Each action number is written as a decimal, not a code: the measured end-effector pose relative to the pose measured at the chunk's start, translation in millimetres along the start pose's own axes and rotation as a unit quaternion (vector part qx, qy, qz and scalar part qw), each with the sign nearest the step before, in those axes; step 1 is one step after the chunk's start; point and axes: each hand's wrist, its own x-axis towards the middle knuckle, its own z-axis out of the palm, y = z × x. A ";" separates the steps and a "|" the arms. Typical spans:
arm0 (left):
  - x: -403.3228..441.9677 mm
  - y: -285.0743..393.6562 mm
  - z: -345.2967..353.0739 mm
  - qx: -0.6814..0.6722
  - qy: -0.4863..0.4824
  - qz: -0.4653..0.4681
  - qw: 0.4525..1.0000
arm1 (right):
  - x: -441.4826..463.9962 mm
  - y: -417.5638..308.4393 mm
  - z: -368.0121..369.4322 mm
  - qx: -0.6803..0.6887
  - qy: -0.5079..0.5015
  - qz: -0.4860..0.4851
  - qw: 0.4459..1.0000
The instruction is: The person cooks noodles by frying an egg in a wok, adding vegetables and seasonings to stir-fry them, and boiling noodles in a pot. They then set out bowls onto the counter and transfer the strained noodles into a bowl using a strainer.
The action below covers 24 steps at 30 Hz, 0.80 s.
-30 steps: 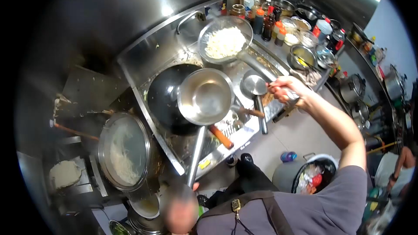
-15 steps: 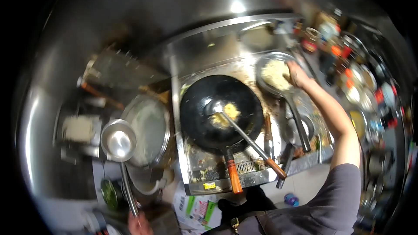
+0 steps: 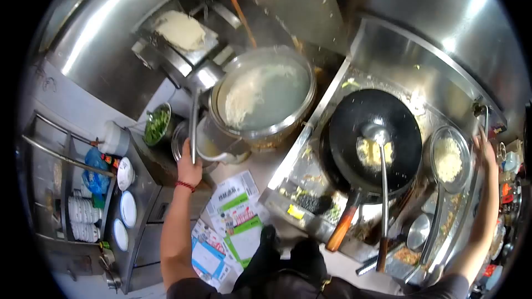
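My left hand (image 3: pixel 189 170) is closed around the long metal handle of a ladle (image 3: pixel 207 75). The ladle's deep bowl is raised beside a large steaming pot (image 3: pixel 313 97) with pale noodles in cloudy water. At the far right, my right hand (image 3: pixel 485 154) is raised at a thin bent metal rod, perhaps a tap (image 3: pixel 486 116); its fingers look closed, but their hold is unclear. Beside that hand lies a long-handled strainer (image 3: pixel 439 202) holding pale noodles (image 3: pixel 448 159). A black wok (image 3: pixel 349 119) holds yellow egg-like food (image 3: pixel 367 152), with a wooden-handled wok ladle (image 3: pixel 384 188) resting in it.
A metal cooker with a pale slab (image 3: pixel 180 30) stands at the back left. Leafy greens (image 3: pixel 158 124) fill a bowl near a white pitcher (image 3: pixel 235 154). Plates (image 3: pixel 128 209) and stacked bowls (image 3: pixel 83 218) are at left. Seasoning containers (image 3: pixel 507 188) line the right edge. Flattened cardboard (image 3: pixel 235 210) covers the floor.
My view has swung left. My right hand has left the noodles in the strainer for the metal rod beyond it. My left hand still grips the ladle, now near the pot's left rim.
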 end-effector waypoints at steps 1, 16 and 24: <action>-15.1 -20.1 -8.1 0.007 0.004 -0.006 1.000 | -60.7 -6.5 -4.0 -0.070 0.074 0.017 0.995; 34.3 -341.3 223.9 -0.911 -0.070 -0.359 0.192 | -363.8 14.2 300.0 -0.742 0.062 -0.087 0.662; 26.1 -343.0 250.9 -0.849 0.118 -0.458 0.237 | -351.3 50.5 305.3 -0.606 0.102 0.018 0.789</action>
